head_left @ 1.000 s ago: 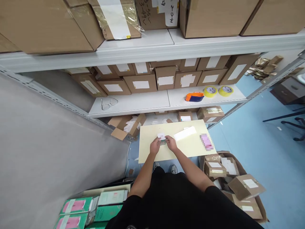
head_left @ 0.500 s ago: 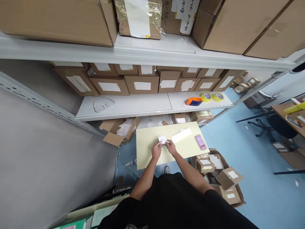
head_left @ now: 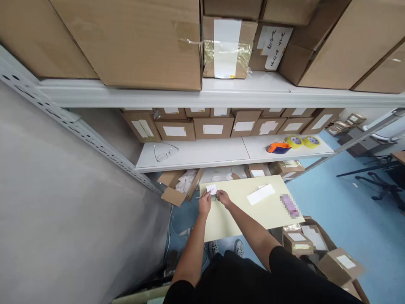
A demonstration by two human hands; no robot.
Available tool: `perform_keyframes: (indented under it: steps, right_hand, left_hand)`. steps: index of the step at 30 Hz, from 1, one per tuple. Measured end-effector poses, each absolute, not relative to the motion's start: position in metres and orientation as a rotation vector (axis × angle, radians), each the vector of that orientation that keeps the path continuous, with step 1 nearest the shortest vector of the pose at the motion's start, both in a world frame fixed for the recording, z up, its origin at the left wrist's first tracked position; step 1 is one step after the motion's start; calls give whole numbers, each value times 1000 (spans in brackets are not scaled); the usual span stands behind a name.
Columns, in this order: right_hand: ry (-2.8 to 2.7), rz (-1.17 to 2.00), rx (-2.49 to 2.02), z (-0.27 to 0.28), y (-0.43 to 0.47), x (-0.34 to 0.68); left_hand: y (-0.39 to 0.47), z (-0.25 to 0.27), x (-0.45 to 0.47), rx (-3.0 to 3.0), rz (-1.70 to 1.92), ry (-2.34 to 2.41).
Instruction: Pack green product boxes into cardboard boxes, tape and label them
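Observation:
My left hand is closed on a small white card with a little printing on it, held over the left side of a pale yellow board. At the card's lower right corner, the fingers of my right hand are pinched together. A small greyish, see-through piece shows just under the card, between the hands; its kind is unclear. Further right on the board lies a white paper strip, with a blurred-out pink-purple item beyond it.
Behind the board stands a shelf with glasses, an orange-and-blue tape dispenser, yellow tape rolls and labelled cardboard boxes. An open carton sits left below; a large carton of boxes stands right.
The view has shifted, so the shelf and board appear lower and further right. My hands, with the card, are now closer to the board's left edge.

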State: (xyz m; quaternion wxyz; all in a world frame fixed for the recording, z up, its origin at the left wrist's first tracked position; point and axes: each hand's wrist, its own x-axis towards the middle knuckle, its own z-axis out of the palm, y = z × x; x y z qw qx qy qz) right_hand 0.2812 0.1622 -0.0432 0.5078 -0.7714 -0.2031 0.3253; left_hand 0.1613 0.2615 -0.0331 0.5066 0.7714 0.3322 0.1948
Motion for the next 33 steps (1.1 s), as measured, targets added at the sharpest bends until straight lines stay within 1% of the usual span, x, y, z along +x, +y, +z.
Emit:
perform_keyframes:
  steps: [3,5,9,14,19,22,25,28,33]
  right_hand:
    - [-459,751,-1909,-36,158,277]
    - [-449,693,-1943,-33,142,277]
    - [-641,469,-2032,-28,97,284]
    - [-621,215,-2074,0,30,322]
    - [-499,36,-2109,34,-35,391]
    - [-446,-30,-2123,46,-71,439]
    - [-508,-102,-2107,58,-99,491]
    - [-671,-162,-2066,79,-110,551]
    - [-916,-156,-2061,134,-89,648]
  left_hand:
    - [267,-35,155,1949,440,755]
    - [264,-38,154,2042,483,838]
    - [248,-37,169,2213,629,926]
    - [200,3,221,2288,550,611]
    - [149,60,291,2320,483,365]
    - [117,80,328,2310,511,311]
    - [83,84,356,2298,554,310]
    - [50,80,371,2330,520,316]
    - [24,80,371,2360,483,397]
